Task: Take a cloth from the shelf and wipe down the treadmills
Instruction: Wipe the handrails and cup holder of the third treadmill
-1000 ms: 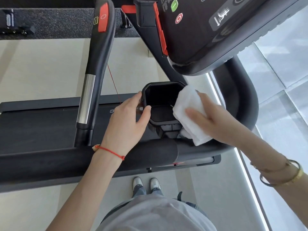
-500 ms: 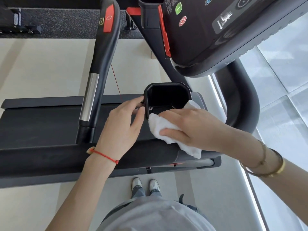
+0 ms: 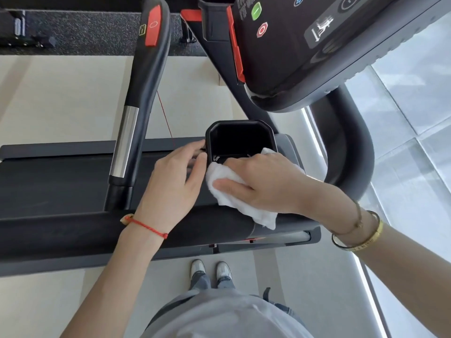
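We reach in with both arms over the treadmill [image 3: 61, 189]. Our right hand [image 3: 263, 181] lies flat on the white cloth [image 3: 234, 191], fingers straight, pressing it against the near rim of the black cup holder [image 3: 240, 140]. Our left hand [image 3: 173, 176] curls loosely at the holder's left wall, fingertips touching it. Since half a second ago the cloth has slid further left. The cloth is soft and crumpled, the holder hard, glossy, octagonal
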